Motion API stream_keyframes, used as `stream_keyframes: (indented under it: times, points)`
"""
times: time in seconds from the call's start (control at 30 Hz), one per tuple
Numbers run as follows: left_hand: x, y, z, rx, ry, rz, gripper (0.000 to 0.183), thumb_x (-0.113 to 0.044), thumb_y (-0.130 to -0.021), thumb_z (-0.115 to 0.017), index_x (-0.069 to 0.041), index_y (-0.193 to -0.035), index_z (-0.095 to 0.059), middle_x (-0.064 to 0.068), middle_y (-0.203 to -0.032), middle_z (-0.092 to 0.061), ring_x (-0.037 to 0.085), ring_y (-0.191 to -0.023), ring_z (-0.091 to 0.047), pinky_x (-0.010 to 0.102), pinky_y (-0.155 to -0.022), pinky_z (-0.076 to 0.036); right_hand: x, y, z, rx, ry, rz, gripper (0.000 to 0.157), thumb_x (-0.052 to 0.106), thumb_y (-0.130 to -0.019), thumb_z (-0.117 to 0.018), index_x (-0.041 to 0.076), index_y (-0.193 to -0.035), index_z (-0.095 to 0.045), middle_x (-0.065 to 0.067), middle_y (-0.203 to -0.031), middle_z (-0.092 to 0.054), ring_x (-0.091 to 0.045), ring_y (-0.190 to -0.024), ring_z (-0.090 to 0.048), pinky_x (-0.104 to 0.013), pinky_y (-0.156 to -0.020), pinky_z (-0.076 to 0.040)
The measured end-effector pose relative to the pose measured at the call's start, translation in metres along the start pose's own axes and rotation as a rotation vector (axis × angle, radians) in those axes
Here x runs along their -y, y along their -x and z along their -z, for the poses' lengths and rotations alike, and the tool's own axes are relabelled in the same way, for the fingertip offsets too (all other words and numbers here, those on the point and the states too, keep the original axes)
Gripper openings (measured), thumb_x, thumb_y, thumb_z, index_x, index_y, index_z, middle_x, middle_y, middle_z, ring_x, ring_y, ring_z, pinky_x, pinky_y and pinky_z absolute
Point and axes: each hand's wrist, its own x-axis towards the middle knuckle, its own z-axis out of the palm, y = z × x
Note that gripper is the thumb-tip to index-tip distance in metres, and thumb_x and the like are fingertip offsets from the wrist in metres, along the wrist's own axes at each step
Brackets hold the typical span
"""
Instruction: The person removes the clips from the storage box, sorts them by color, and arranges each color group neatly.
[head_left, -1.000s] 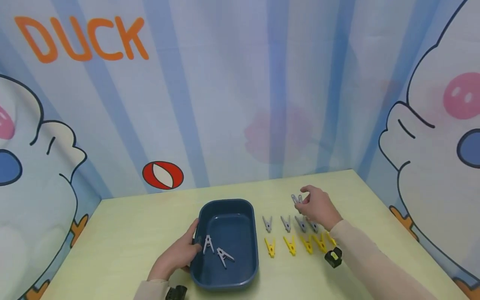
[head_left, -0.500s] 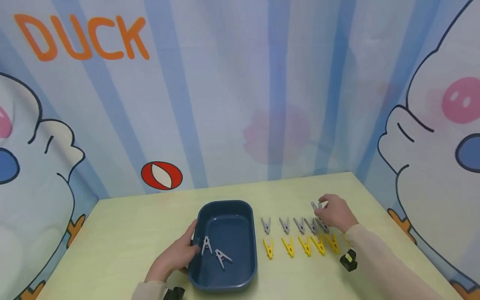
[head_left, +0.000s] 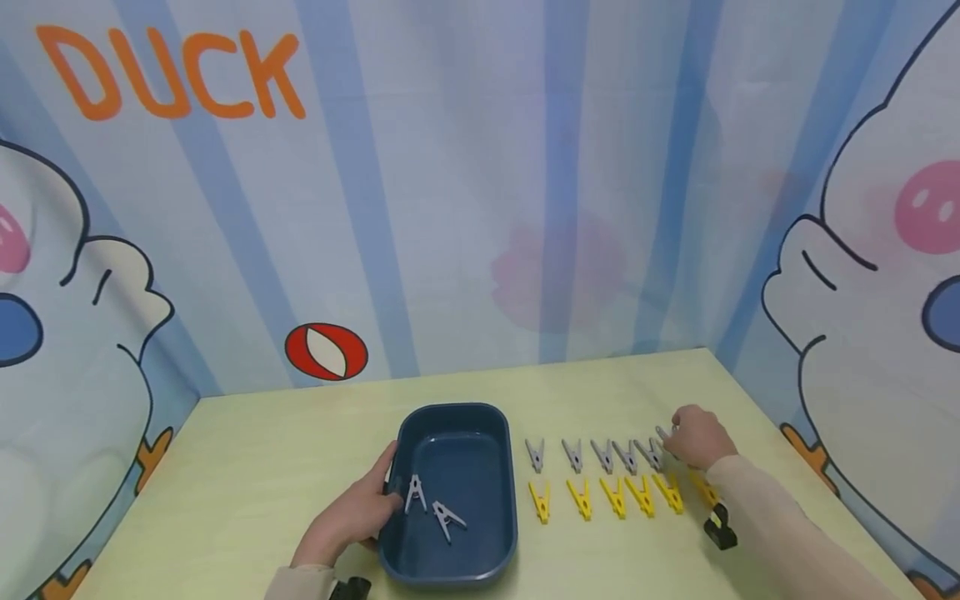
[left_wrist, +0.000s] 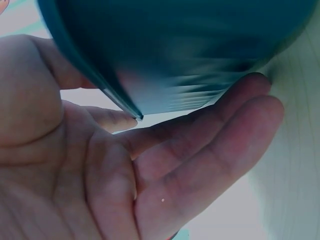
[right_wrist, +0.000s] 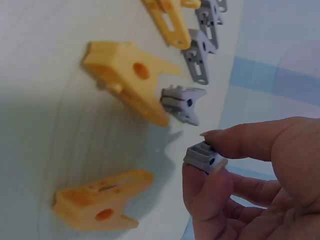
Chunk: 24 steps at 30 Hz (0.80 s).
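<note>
At the right end of a grey row, my right hand (head_left: 699,437) pinches a grey clothespin (right_wrist: 200,156) between thumb and fingers, low over the table. Several more grey clothespins (head_left: 602,456) lie lined up to its left. Nearer me runs a matching row of yellow clothespins (head_left: 582,500); the rightmost yellow clothespin (right_wrist: 100,202) is partly covered by my sleeve in the head view. My left hand (head_left: 352,512) holds a dark blue tray (head_left: 514,500) at its left side, thumb over the rim, fingers along the outer wall. Two pale clothespins (head_left: 447,518) lie inside.
The pale yellow table (head_left: 285,467) runs back to a printed curtain (head_left: 465,208) with blue stripes, which also closes off both sides. The tray stands between my left hand and the two rows.
My right hand has moved right along the grey row and come lower, still pinching the grey clothespin. My left hand and the tray stay put.
</note>
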Motion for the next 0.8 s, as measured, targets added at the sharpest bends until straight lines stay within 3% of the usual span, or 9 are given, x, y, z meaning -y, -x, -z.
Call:
stream_keyframes:
  times: [0.1, 0.2, 0.33, 0.5, 0.8]
  points:
    - [0.000, 0.000, 0.000, -0.002, 0.004, -0.002, 0.080, -0.003, -0.090, -0.048, -0.015, -0.160, -0.013, 0.033, -0.140, -0.045, 0.038, -0.098, -0.062, 0.049, -0.053, -0.055, -0.007, -0.001, -0.003, -0.004, 0.013, -0.008, 0.013, 0.001, -0.085, -0.060, -0.012, -0.086, -0.059, -0.019, -0.071, -0.057, -0.017, -0.047, -0.045, -0.030, -0.046, -0.041]
    - [-0.001, 0.000, -0.001, -0.005, 0.001, -0.014, 0.080, -0.003, -0.090, -0.048, -0.015, -0.160, -0.013, 0.032, -0.139, -0.046, 0.038, -0.098, -0.062, 0.049, -0.053, -0.056, -0.012, -0.001, -0.005, 0.001, 0.022, -0.019, 0.017, 0.003, -0.085, -0.059, 0.003, -0.070, -0.051, -0.004, -0.056, -0.042, -0.015, -0.043, -0.041, -0.028, -0.043, -0.037]
    - [-0.002, 0.001, -0.001, 0.002, 0.012, -0.022, 0.079, -0.004, -0.090, -0.048, -0.015, -0.160, -0.013, 0.032, -0.136, -0.048, 0.037, -0.095, -0.063, 0.049, -0.054, -0.056, -0.014, 0.001, -0.004, 0.013, 0.054, -0.027, 0.015, 0.005, -0.086, -0.059, -0.001, -0.073, -0.055, -0.005, -0.057, -0.047, -0.014, -0.042, -0.042, -0.027, -0.042, -0.038]
    - [0.001, 0.000, 0.000, 0.005, 0.022, -0.015, 0.079, -0.005, -0.090, -0.049, -0.015, -0.160, -0.014, 0.031, -0.133, -0.051, 0.036, -0.093, -0.064, 0.049, -0.053, -0.056, -0.012, 0.000, -0.005, 0.026, 0.091, -0.034, 0.023, 0.004, -0.085, -0.062, -0.016, -0.095, -0.059, -0.020, -0.079, -0.061, -0.019, -0.049, -0.048, -0.030, -0.047, -0.042]
    - [0.000, 0.001, 0.001, 0.000, 0.024, -0.013, 0.080, -0.004, -0.090, -0.049, -0.015, -0.160, -0.013, 0.031, -0.133, -0.051, 0.037, -0.094, -0.064, 0.050, -0.053, -0.056, -0.012, -0.003, -0.007, 0.051, 0.077, -0.038, 0.013, 0.004, -0.086, -0.064, -0.003, -0.078, -0.056, -0.009, -0.064, -0.052, -0.015, -0.044, -0.045, -0.028, -0.044, -0.040]
